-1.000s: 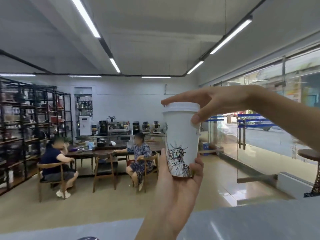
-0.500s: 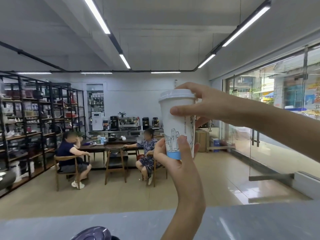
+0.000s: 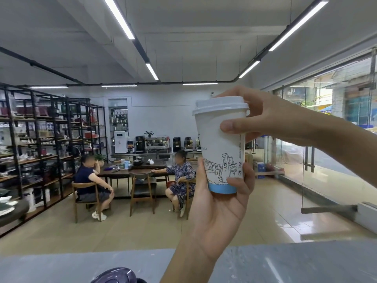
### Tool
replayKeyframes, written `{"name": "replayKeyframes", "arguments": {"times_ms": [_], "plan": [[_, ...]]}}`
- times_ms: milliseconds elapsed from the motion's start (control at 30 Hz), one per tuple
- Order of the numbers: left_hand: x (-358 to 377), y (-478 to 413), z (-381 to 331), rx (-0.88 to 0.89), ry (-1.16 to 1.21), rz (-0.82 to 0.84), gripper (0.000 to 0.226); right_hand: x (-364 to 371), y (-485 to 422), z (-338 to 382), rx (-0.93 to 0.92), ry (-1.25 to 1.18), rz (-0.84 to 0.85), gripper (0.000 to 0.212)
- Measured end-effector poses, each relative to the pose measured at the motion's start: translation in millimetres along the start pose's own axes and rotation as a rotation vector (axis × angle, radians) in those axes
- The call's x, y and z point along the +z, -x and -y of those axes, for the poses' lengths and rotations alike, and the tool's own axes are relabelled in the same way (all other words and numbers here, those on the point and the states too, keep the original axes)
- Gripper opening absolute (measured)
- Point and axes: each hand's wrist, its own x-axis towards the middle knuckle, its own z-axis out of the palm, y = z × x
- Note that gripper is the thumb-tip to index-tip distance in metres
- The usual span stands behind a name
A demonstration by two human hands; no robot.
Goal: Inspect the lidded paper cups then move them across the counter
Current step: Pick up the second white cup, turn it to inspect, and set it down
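A white paper cup (image 3: 219, 152) with a white plastic lid, a line drawing of a bridge and a blue band at its base is held upright at eye level, well above the grey counter (image 3: 285, 262). My left hand (image 3: 219, 207) cups its base from below, thumb on the left side and fingers wrapped round the right. My right hand (image 3: 263, 121) reaches in from the right and grips the upper wall just under the lid, thumb across the front. No other cup is in view.
A dark rounded object (image 3: 116, 275) pokes up at the counter's near edge. Beyond the counter are two seated people at a wooden table (image 3: 138, 170), black shelving (image 3: 40, 144) on the left, coffee machines at the back wall and glass doors (image 3: 326, 139) on the right.
The cup has been turned in my hands: the statue drawing has gone round and a bridge drawing now faces me. My right hand has slid from the lid down onto the upper wall.
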Motion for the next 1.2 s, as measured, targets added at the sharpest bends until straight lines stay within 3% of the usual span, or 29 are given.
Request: {"name": "replayKeyframes", "arguments": {"times_ms": [67, 167, 333, 433, 567, 700, 767, 867, 1033, 1133, 1200], "plan": [[-4, -1, 4, 0.131, -0.074, -0.014, 0.056, -1, 3, 1, 0.053, -0.056, 0.049, 0.055], [-7, -4, 11, 0.353, -0.199, -0.042, 0.047, 6, 7, -1, 0.088, -0.091, -0.026, 0.069], [-6, -11, 20, 0.643, -0.478, -0.130, 0.061, 33, 12, -8, 0.076, -0.096, -0.224, 0.090], [-7, -11, 22, 0.634, -0.565, -0.100, 0.064, 33, 13, -10, 0.054, -0.086, -0.283, 0.085], [-8, -7, 20, 0.510, -0.625, -0.033, 0.052, 24, 14, -13, 0.009, -0.110, -0.283, 0.076], [-6, 4, 14, 0.172, -0.436, -0.026, 0.067, 17, 13, -18, -0.039, -0.152, -0.251, 0.069], [-7, 6, 10, 0.090, -0.281, 0.004, 0.066, 17, 12, -22, -0.057, -0.192, -0.236, 0.065], [-7, 3, 6, 0.105, -0.173, 0.013, 0.057, 18, 10, -29, -0.072, -0.233, -0.233, 0.063], [-16, 1, 2, 0.119, -0.208, 0.014, 0.052, 24, 12, -27, -0.024, -0.228, -0.224, 0.067], [-20, 1, 2, 0.212, -0.299, 0.034, 0.048, 37, 21, -29, -0.020, -0.227, -0.368, 0.078], [-24, -1, 5, 0.344, -0.442, 0.000, 0.066, 52, 31, -28, 0.001, -0.143, -0.477, 0.091]]}}
